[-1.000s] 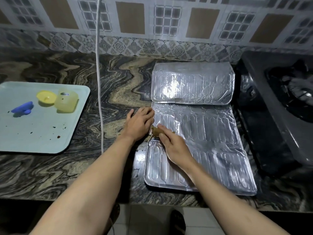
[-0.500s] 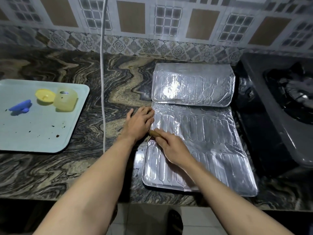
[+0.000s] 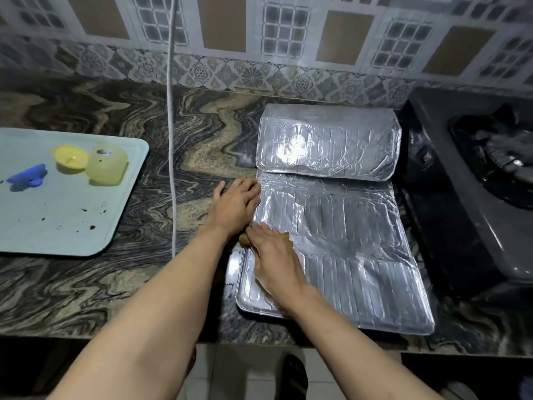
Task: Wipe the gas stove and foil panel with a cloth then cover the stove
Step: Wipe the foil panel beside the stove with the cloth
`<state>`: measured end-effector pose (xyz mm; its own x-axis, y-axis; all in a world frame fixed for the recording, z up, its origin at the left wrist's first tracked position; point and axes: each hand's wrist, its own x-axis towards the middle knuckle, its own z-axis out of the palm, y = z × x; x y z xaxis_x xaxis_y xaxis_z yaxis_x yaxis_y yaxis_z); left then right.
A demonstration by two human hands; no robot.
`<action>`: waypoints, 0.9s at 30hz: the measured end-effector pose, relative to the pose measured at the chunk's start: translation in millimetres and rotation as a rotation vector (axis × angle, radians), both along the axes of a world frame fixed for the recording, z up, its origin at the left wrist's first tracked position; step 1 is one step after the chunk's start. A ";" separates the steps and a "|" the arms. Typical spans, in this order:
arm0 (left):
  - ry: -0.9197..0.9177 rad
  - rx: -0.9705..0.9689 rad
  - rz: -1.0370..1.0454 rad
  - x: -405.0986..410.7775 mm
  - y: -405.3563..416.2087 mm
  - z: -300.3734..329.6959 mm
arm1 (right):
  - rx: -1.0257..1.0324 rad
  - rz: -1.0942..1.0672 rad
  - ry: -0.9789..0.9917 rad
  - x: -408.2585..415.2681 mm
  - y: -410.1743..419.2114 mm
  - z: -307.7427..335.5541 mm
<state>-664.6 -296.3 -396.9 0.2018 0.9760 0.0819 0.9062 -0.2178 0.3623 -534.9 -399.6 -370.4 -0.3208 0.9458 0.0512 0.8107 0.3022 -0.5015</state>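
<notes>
A silver foil panel (image 3: 346,226) lies flat on the marble counter, its far section (image 3: 328,145) folded over. My left hand (image 3: 233,206) rests flat on the counter, fingertips touching the panel's left edge. My right hand (image 3: 274,255) presses a small brownish cloth (image 3: 245,240) onto the panel's left side; most of the cloth is hidden under the palm. The dark gas stove (image 3: 473,180) stands at the right, beside the panel, with one burner showing.
A pale blue tray (image 3: 57,226) at the left holds a yellow cup, a yellow lid and a blue piece. A white cord (image 3: 172,140) hangs down the wall and across the counter left of my hands. The counter's front edge is near my forearms.
My right hand with the cloth has slid a little down and toward me along the panel's left side. My left hand has stayed at the panel's edge.
</notes>
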 end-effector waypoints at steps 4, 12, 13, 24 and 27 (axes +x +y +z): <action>-0.001 0.022 0.008 0.5 0.4 -1.3 | -0.005 -0.013 -0.078 -7.4 5.3 5.4; -0.008 0.009 0.008 0.7 -1.4 1.3 | -0.143 0.078 0.120 22.2 15.4 18.7; -0.011 0.010 0.008 1.2 -1.6 0.7 | -0.113 0.045 0.106 21.6 17.3 17.4; 0.001 0.001 0.001 1.4 -2.4 3.8 | -0.259 0.277 0.162 30.1 -63.6 12.8; 0.001 -0.009 0.004 1.8 -1.8 3.5 | -0.396 0.299 0.214 37.6 -81.3 15.9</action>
<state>-662.7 -298.1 -393.4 0.1985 0.9774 0.0727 0.9074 -0.2113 0.3632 -497.3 -481.0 -354.5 -0.6005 0.7749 -0.1972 0.5855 0.2582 -0.7685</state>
